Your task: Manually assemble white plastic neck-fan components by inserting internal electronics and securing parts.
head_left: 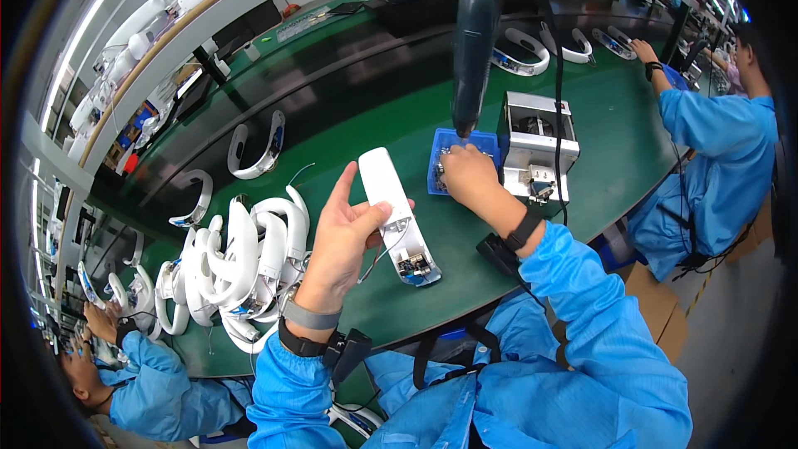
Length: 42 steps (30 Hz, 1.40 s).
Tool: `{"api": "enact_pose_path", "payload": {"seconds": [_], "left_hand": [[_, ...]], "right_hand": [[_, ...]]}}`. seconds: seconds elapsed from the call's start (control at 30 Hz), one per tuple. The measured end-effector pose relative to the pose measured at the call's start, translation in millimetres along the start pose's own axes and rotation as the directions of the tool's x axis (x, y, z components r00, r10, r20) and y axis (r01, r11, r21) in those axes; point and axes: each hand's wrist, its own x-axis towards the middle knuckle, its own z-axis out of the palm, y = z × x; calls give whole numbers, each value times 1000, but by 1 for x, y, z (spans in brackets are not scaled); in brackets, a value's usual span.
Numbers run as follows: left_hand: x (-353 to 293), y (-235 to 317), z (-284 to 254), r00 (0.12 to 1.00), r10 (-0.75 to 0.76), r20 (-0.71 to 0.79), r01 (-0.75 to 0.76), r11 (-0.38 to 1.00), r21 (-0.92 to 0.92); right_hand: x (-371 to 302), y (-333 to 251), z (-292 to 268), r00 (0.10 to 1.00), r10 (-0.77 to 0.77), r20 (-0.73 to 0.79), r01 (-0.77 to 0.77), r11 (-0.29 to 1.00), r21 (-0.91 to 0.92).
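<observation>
My left hand grips a long white plastic housing, its thumb on the front and its index finger stretched upward. The housing's near end is open, with a small metal and dark assembly inside; a thin wire hangs beside it. My right hand reaches down into a small blue bin of little metal parts. Its fingers are curled together at the parts, and what they pinch, if anything, is hidden. Above this hand hangs a dark electric screwdriver, its tip just over the knuckles.
A metal box-shaped fixture stands right of the bin, with a black cable hanging before it. Curved white housings lie piled at left on the green table. Several more line the dark conveyor. Co-workers sit left and right.
</observation>
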Motion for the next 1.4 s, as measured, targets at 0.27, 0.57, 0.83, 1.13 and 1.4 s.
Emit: {"api": "enact_pose_path", "payload": {"seconds": [0.27,0.57,0.83,1.13,1.4], "left_hand": [[-1,-8,-6,997,-5,81,13,995,-99],[1,-16,-1,993,96,74,-85,987,-136],[-1,-29,16,963,270,-3,-268,955,-124],[-3,-36,15,966,259,9,-258,965,-53],[-3,-30,5,969,244,-42,-245,969,-22]], "right_hand": [[4,9,13,972,59,229,-37,995,-96],[9,11,-20,992,122,39,-128,934,334],[2,2,-55,895,311,319,-402,257,879],[-24,-70,-105,988,96,123,-138,178,974],[-17,-74,-110,827,-224,-515,446,819,361]]}}
